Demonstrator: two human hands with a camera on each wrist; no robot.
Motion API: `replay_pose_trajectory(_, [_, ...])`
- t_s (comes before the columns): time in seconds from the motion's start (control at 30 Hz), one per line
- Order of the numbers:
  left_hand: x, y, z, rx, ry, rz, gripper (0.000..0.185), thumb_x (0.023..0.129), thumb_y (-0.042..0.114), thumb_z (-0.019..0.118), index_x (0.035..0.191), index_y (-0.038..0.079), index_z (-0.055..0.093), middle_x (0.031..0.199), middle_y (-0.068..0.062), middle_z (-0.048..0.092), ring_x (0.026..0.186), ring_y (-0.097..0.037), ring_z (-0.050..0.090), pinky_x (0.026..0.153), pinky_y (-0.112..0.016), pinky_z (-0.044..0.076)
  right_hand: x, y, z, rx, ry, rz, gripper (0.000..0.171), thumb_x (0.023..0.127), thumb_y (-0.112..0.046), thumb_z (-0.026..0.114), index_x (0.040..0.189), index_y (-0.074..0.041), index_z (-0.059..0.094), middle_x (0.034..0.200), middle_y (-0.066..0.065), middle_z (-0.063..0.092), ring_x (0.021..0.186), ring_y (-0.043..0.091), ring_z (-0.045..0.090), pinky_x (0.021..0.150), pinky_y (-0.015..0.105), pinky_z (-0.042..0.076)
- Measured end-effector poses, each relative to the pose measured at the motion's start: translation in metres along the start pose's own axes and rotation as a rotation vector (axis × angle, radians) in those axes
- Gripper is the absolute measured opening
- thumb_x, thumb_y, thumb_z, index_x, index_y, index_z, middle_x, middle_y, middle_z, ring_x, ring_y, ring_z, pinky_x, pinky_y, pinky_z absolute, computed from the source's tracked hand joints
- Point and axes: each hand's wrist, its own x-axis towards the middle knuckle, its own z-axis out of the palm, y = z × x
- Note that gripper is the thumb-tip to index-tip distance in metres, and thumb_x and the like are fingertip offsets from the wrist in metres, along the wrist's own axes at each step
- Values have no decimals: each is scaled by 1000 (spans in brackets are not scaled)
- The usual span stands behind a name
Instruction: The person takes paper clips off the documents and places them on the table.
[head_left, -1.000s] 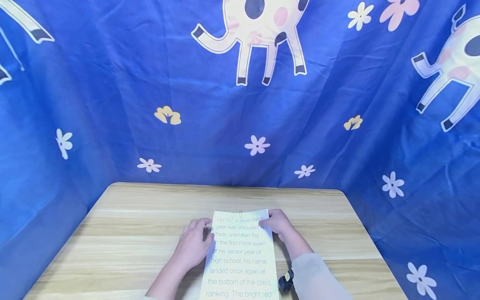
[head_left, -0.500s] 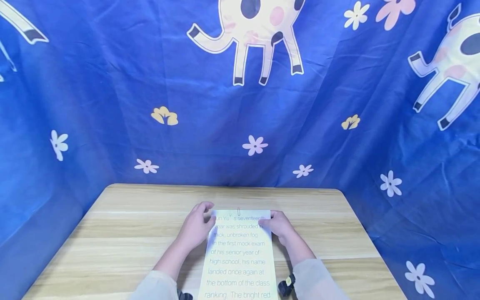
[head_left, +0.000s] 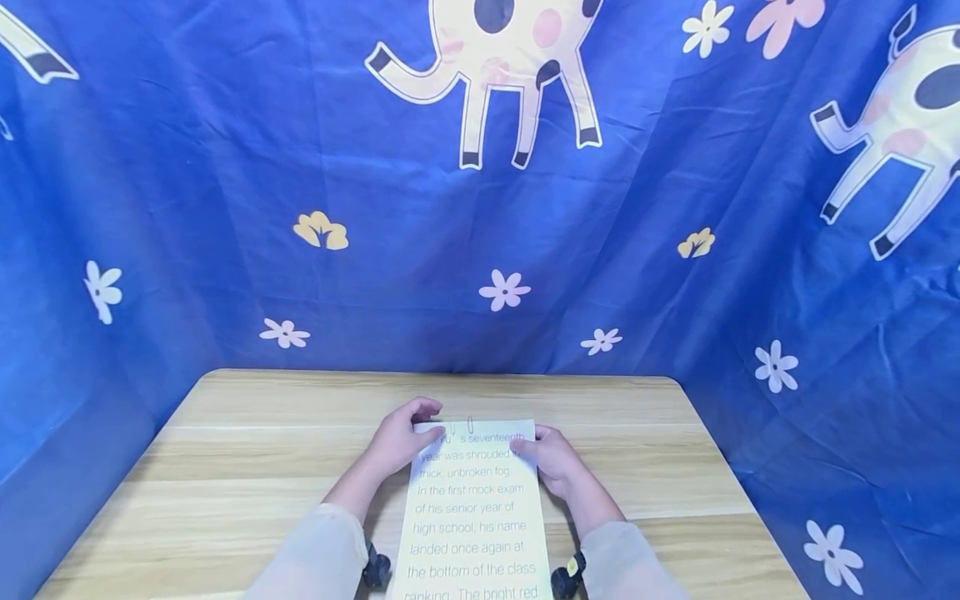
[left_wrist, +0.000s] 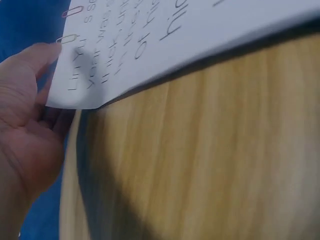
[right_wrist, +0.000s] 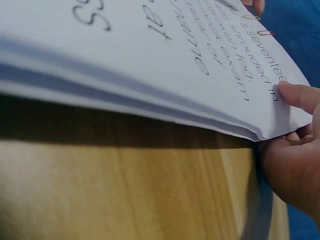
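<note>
A stack of printed paper sheets (head_left: 476, 508) is held tilted, with layered edges showing in the right wrist view. My right hand (head_left: 558, 458) pinches its upper right corner, thumb (right_wrist: 297, 95) on the printed face and fingers behind. A yellow paper clip (left_wrist: 67, 38) and a red paper clip (left_wrist: 73, 11) sit on the top edge. My left hand (head_left: 405, 433) is at the upper left corner, its thumb and forefinger apart in the head view. In the left wrist view one fingertip lies by the yellow clip, and other fingers are partly hidden behind the paper.
The wood-grain table (head_left: 247, 467) lies under the paper and hands. Blue patterned curtains (head_left: 405, 292) enclose it at the back and both sides. A dark wrist camera (head_left: 566, 581) is worn at the right wrist, and another dark camera (head_left: 377, 567) at the left.
My left hand has moved from the paper's left edge up and right to the top edge near the yellow clip. My right hand keeps its grip on the corner. The view has shifted slightly.
</note>
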Motion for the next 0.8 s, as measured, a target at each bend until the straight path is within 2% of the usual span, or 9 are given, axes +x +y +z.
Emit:
replay_pose_trajectory(0.3, [10,-5,15,-24,-45,0,42,95,16,84,134,14,69,115,1,79,122,-28,72,120,-56,49,2,9,-5,41,-20,6,38,104,-10,67,140,3,65,125,15,80,104,21,80,92,33,67])
replay_pose_trajectory(0.53, [11,-12,18,-73,-75,13,39,94,13,84,128,14,66,112,1,77,117,-23,70,120,-56,47,2,12,-3,-7,-25,-20,36,105,-11,66,138,3,66,124,15,80,102,19,80,90,29,67])
replay_pose_trajectory(0.8, [8,-15,19,-48,-103,61,36,93,11,84,126,15,70,113,3,78,116,-22,71,121,-59,46,0,13,-3,-23,-39,-18,34,106,-12,65,137,2,66,122,14,81,99,19,81,89,30,67])
